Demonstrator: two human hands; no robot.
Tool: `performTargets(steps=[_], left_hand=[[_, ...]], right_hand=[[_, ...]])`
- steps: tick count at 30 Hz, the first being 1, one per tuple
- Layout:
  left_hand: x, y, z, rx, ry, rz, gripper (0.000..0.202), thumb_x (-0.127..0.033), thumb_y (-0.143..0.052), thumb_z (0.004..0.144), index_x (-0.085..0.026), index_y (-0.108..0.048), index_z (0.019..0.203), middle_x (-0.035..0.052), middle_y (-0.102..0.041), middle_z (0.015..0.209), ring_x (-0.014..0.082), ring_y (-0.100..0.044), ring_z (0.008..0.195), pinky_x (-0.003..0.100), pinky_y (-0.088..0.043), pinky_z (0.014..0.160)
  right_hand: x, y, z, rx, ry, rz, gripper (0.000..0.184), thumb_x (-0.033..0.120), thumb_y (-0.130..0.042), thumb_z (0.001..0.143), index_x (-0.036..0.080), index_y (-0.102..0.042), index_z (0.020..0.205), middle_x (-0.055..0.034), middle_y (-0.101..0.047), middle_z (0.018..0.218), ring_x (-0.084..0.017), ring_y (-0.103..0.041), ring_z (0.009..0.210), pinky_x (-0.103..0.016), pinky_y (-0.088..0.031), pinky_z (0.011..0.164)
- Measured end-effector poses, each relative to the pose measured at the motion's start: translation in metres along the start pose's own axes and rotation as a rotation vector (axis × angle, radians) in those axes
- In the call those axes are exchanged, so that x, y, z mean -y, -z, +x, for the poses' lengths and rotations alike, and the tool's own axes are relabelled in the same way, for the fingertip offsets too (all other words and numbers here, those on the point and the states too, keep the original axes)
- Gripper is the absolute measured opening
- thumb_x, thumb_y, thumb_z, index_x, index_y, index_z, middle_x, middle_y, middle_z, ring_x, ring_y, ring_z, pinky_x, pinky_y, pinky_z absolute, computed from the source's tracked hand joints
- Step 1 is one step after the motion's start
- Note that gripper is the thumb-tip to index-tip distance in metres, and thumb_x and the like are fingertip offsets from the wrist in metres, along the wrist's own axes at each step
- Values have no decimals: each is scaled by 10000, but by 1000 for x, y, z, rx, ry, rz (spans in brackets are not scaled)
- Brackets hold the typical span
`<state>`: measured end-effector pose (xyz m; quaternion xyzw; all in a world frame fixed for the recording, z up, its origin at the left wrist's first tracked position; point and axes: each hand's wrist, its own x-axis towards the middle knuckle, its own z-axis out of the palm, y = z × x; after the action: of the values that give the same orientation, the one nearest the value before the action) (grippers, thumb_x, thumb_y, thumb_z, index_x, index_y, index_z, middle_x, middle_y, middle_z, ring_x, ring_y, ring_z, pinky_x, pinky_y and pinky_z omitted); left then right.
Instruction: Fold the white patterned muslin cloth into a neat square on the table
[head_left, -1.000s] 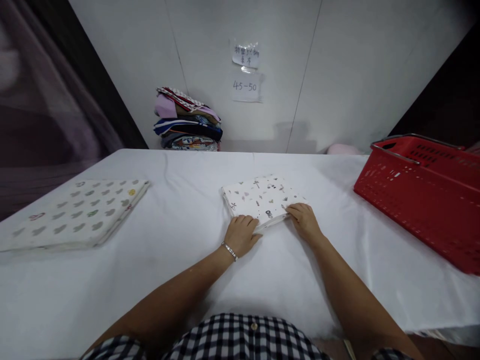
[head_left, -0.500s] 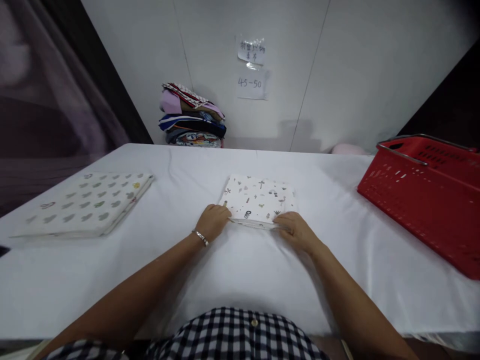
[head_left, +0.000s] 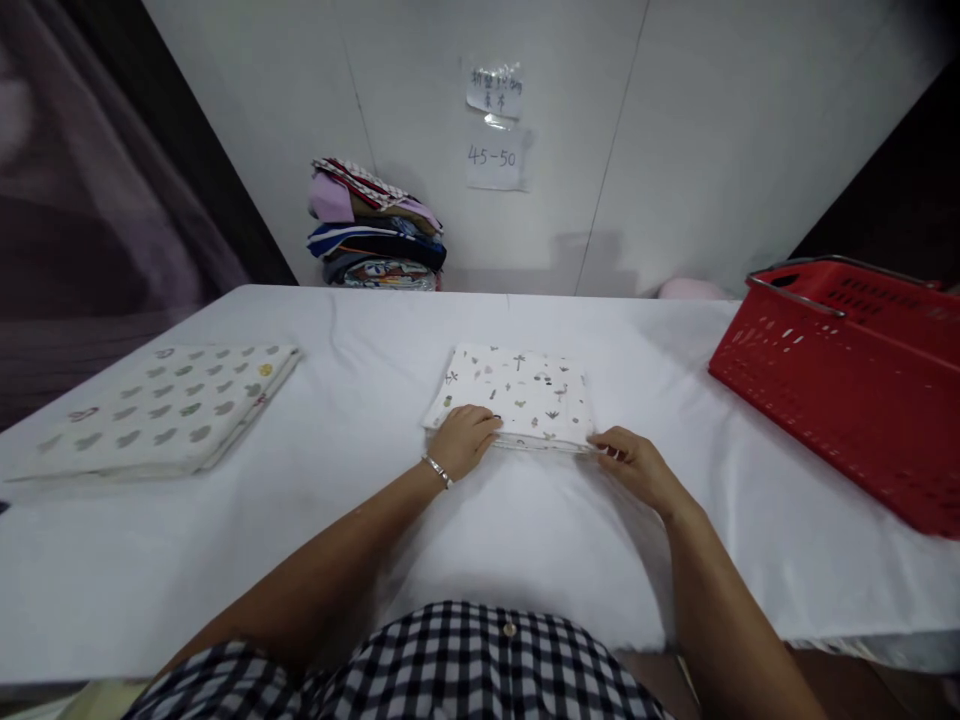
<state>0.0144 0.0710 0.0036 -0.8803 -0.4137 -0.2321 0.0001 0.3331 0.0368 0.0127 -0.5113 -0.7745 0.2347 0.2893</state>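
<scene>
In the head view, the folded white cloth (head_left: 517, 392) lies flat on the desk (head_left: 645, 350), beyond the wrists and between the hands' fingertips; the left hand (head_left: 463, 440) rests over its near edge, left of the middle, though whether it grips I cannot tell; the right hand (head_left: 636, 468) pinches the near right corner. A larger folded cloth (head_left: 172, 400) lies well apart to the left; a red basket (head_left: 847, 390) stands to the right.
</scene>
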Motion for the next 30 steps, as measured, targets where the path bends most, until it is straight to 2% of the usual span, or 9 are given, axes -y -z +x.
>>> performTargets(steps=[4,10,16,19,22,24,30], left_hand=[[2,-7,1,-13,6,-4,194,-197,-456,894,-194,-625,989,59,-619,963,194,-516,919,341,-425,807],[3,-11,0,-62,-12,-17,188,-199,-459,895,-183,-637,952,59,-623,933,197,-524,892,349,-432,786],[7,-15,-3,-156,-64,-42,169,-204,-474,893,-184,-637,931,58,-629,904,191,-528,863,344,-436,764],[8,-16,-5,-165,-84,-66,174,-188,-471,891,-184,-632,957,57,-631,915,187,-528,870,342,-440,770],[8,-17,-6,-175,-83,-85,188,-171,-460,892,-184,-632,967,59,-635,924,181,-532,872,340,-445,772],[8,-17,-6,-184,-71,-85,185,-175,-463,892,-187,-636,955,56,-638,916,177,-537,864,338,-446,768],[5,-16,-6,-223,-90,-45,187,-165,-454,897,-174,-639,924,53,-650,897,170,-544,842,318,-442,734]], right_hand=[[-3,-5,1,-30,-21,-79,249,303,-491,852,247,-653,1033,-23,-645,806,-149,-573,642,-304,-480,606],[-2,-8,3,-81,14,-205,254,236,-451,859,254,-659,1004,-31,-683,929,-190,-629,838,-330,-496,720],[-4,-9,1,-29,-52,-279,232,227,-468,847,245,-660,976,-26,-683,939,-185,-625,823,-311,-491,695],[1,-8,1,-87,39,-324,213,239,-488,838,245,-660,964,-46,-651,981,-196,-593,872,-308,-489,673],[10,-14,5,-194,195,-363,219,232,-496,833,234,-653,985,-75,-616,1048,-223,-547,971,-341,-485,739],[15,-21,10,-203,276,-377,231,227,-485,849,222,-646,1014,-87,-612,1044,-228,-537,972,-364,-474,777],[13,-39,17,-224,284,-441,252,212,-432,901,207,-676,965,-83,-641,968,-218,-547,906,-343,-453,733]])
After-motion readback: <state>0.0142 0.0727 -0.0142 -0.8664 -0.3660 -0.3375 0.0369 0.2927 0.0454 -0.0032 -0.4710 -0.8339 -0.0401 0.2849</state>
